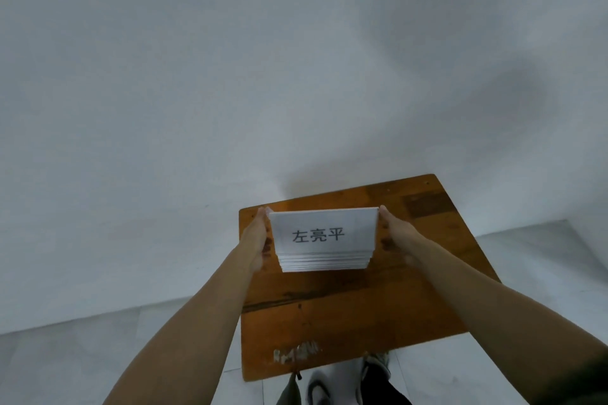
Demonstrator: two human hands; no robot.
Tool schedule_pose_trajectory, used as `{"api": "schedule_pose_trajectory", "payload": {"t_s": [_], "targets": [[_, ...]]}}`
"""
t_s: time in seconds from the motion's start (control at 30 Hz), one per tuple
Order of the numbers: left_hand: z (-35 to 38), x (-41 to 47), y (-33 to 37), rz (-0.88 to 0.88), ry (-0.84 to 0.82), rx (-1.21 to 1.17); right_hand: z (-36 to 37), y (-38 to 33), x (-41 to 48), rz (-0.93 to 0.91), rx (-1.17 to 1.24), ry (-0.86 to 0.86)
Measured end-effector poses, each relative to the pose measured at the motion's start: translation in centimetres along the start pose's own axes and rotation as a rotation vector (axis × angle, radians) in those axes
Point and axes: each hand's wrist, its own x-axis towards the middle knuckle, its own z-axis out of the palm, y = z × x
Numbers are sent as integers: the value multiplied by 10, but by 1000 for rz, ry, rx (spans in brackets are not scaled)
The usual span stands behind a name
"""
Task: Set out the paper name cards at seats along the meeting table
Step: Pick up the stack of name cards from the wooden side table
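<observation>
Over the counter (329,322), left hand (258,240) and right hand (396,237) clamp the stack of name cards (324,233) between straight fingers; even pressure should keep it square

Looking at a stack of white cards (324,240), several deep, near edges stepped out a bit. Top one face up, roughly level, with three black characters printed across the middle. Squeezed at both short ends between left hand (258,240) and right hand (398,237), fingers straight along the sides. Over the far part of the wooden tabletop (362,306); can't tell if touching or lifted.
</observation>
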Motion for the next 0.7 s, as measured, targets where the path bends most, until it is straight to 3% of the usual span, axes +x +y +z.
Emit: {"api": "schedule_pose_trajectory", "payload": {"t_s": [0.1, 0.2, 0.47, 0.7], "targets": [[9, 11, -6, -44, -156, -75, 12, 9, 8, 66, 148, -108], [12, 25, -10, -77, -212, -116, 24, 8, 15, 90, 265, -190], [9, 28, -13, -84, -252, -210, 29, -2, 25, 44, 204, -123], [-24, -16, -16, -52, -143, -439, 53, -38, 20, -64, 25, -265]]}}
